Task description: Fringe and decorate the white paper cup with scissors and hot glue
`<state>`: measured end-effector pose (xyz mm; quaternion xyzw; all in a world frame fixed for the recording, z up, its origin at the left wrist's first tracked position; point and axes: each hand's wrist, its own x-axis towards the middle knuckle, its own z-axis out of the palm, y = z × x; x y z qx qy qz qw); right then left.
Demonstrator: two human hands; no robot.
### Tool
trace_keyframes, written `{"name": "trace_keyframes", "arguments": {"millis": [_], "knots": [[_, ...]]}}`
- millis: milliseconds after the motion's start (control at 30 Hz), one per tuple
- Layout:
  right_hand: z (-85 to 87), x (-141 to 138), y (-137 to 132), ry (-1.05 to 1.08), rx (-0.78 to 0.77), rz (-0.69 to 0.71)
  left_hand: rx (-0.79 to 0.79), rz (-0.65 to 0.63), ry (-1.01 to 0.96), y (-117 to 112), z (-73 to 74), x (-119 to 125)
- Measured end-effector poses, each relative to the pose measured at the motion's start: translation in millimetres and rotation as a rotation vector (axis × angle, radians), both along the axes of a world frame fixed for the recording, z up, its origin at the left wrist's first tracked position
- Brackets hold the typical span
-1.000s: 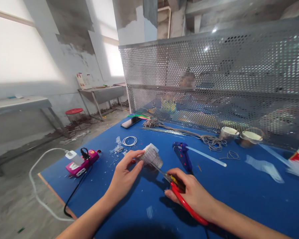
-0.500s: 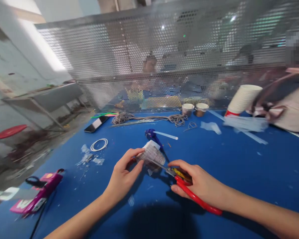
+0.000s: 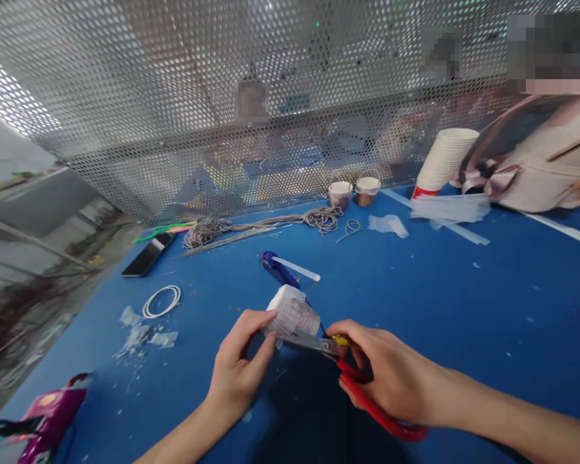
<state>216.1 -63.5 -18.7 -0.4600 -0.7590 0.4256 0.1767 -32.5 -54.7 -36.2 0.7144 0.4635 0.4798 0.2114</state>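
Observation:
Between thumb and fingers, my left hand [image 3: 244, 357] grips a small paper cup [image 3: 297, 314], white at one end and covered in grey, newsprint-like print. My right hand [image 3: 391, 370] is closed around scissors [image 3: 384, 412] with red handles and a yellow part near the pivot. The scissor blades point left and lie along the cup's lower edge, close to my left fingertips. Whether they are cutting into it I cannot tell. Just behind the cup lies a blue glue gun [image 3: 279, 269] with a whitish glue stick [image 3: 297, 267] in it.
Grey cord [image 3: 207, 232], a phone [image 3: 147, 256] and two small cups [image 3: 367, 191] line the back, before a perforated metal screen [image 3: 174, 96]. Stacked paper cups [image 3: 444, 161] and glue sticks [image 3: 449, 209] sit back right. Left are a white coil [image 3: 162, 301], scraps [image 3: 138, 336] and a purple power strip [image 3: 53, 422].
The view has tilted down and turned right, so the table's things appear shifted left. Both hands keep their hold; the scissor blades now lie flatter along the cup's lower edge.

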Motion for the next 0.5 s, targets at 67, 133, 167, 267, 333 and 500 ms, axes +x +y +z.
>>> {"name": "trace_keyframes", "arguments": {"millis": [67, 133, 167, 267, 333, 500], "knots": [[0.9, 0, 0, -0.013, 0.008, 0.008, 0.038, -0.017, 0.031, 0, -2.8, -2], [1.5, -1, 1, -0.021, 0.015, 0.007, 0.051, -0.006, 0.042, 0, -4.3, -4], [1.4, -1, 2, -0.021, 0.017, 0.002, 0.043, 0.008, 0.040, 0, -4.6, -4], [-1.3, -2, 4, 0.008, 0.023, 0.003, -0.002, 0.044, 0.031, -2, -3.7, -2], [-4.5, -2, 4, 0.049, 0.027, 0.011, -0.010, 0.051, 0.021, -4, -2.7, 0], [-10.7, -3, 4, 0.145, 0.000, 0.011, 0.032, 0.044, 0.008, -6, -2.4, 2]]}}
